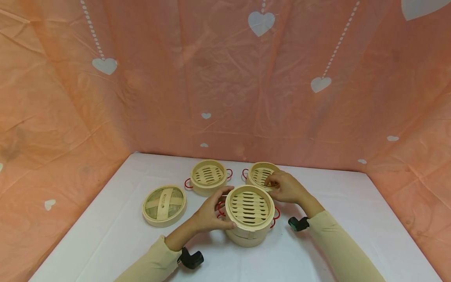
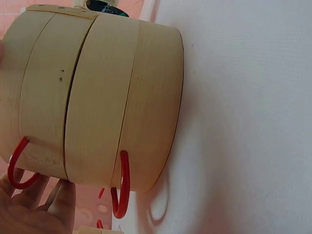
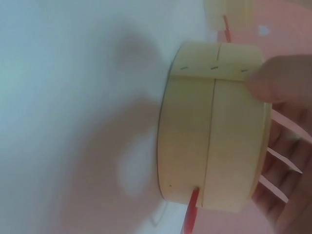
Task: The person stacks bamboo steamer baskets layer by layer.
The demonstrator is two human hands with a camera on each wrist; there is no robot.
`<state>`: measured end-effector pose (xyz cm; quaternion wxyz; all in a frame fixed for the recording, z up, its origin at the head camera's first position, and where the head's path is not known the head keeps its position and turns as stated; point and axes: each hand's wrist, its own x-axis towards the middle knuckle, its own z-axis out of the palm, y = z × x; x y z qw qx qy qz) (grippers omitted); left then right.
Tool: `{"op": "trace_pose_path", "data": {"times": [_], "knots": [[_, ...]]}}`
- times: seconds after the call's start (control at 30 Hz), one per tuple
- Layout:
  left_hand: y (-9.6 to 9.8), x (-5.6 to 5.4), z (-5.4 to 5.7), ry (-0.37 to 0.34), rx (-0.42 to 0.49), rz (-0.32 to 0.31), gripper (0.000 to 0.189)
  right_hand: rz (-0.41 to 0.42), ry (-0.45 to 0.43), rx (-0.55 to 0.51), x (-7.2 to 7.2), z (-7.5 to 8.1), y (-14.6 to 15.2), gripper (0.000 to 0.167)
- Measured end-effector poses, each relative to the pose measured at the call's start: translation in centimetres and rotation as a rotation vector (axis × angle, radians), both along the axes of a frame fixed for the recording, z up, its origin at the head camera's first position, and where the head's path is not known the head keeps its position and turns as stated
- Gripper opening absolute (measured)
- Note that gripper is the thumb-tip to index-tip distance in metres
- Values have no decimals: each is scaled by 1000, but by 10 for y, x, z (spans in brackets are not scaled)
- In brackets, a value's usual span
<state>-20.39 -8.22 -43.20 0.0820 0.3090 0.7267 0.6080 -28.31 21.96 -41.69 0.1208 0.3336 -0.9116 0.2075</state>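
Observation:
Two bamboo steamer baskets with red handles are stacked (image 1: 248, 233) near the table's middle, the slatted floor of the upper one facing up. My left hand (image 1: 209, 215) holds this stack from its left side, thumb at the front and fingers toward the back; in the left wrist view the fingers (image 2: 61, 207) lie by the upper basket's wall (image 2: 44, 97). Behind, to the right, my right hand (image 1: 290, 188) grips the rim of a single steamer basket (image 1: 254, 172). In the right wrist view its thumb (image 3: 287, 78) presses the outer wall (image 3: 209, 131), with the other fingers over the rim.
Another open steamer basket (image 1: 208, 190) with red handles stands at the back, left of the gripped one. A round woven bamboo lid (image 1: 163, 213) lies at the left on the white tabletop (image 1: 95, 231). Orange cloth (image 1: 225, 78) with hearts hangs around the table.

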Motion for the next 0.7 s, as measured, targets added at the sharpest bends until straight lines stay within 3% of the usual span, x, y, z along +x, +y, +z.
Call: {"op": "trace_pose_path", "data": {"times": [0.7], "knots": [[0,0,0,31,-49,24,96,3,92,68,-1,-4,-4,20]]}}
